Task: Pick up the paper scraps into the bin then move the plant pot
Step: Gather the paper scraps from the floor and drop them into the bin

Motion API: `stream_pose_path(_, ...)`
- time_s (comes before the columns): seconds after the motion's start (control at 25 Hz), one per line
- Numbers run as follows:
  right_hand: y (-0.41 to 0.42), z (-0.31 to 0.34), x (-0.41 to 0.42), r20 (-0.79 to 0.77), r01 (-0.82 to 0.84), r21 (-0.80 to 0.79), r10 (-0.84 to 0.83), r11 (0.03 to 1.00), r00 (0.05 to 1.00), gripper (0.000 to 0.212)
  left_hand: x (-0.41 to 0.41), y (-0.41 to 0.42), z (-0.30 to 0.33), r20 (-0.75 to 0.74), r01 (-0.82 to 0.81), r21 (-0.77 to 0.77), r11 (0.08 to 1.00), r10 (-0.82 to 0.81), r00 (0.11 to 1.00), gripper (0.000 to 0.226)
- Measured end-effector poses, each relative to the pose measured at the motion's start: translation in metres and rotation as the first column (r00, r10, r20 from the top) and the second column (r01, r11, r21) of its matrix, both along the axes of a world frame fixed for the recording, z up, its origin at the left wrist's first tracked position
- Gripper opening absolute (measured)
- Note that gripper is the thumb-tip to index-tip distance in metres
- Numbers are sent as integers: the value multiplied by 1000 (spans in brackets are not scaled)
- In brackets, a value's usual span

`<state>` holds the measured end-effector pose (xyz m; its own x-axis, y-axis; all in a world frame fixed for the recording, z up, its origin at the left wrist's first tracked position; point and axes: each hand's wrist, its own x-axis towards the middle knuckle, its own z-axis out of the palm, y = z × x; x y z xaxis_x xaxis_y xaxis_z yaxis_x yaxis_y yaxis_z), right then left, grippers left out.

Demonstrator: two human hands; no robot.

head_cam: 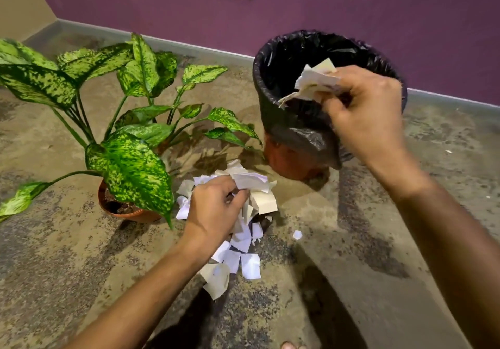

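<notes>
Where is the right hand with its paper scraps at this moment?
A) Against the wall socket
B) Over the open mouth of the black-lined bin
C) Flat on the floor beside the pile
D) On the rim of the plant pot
B: the right hand grips a bunch of paper scraps over the bin opening.
</notes>
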<state>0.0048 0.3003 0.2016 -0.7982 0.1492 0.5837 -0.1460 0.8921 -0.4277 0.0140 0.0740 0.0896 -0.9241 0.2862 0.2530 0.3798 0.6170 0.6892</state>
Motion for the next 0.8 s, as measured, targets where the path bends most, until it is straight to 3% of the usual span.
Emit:
stream_pose_path(0.16,27,7,-33,307,41,145,-84,989,948,35,-7,25,37,-119,16,150,989,2,993,8)
stream_pose_path(0.24,36,4,-36,364,50,145,-100,988,926,44,-16,38,56,-194,9,237,972,38,980,9)
stream_pose_path(0.28,38,4,-32,308,68,104,-97,992,946,44,-19,43,65,-220,2,278,960,61,974,10)
stream_pose_path(0.4,35,-5,3,-87,13,-181,-29,983,996,28,-33,63,92,-245,0,388,921,103,964,18)
stream_pose_path(0.48,20,-37,41,-170,-65,-256,21,964,985,21,-44,81,105,-249,5,430,903,113,962,17)
stream_pose_path(0.56,0,-89,79,-24,-84,-287,80,954,996,23,-57,102,114,-247,19,445,896,103,963,14)
stream_pose_path(0.64,-11,-149,106,265,-13,-285,92,958,960,26,-71,124,117,-247,33,378,925,66,967,15)
stream_pose_path(0.72,-8,-197,125,561,37,-128,42,991,827,27,-83,139,113,-192,56,272,961,-2,981,22)
stream_pose_path(0.8,3,-226,135,692,52,3,-40,999,721,32,-92,143,104,-76,95,213,972,-80,994,40)
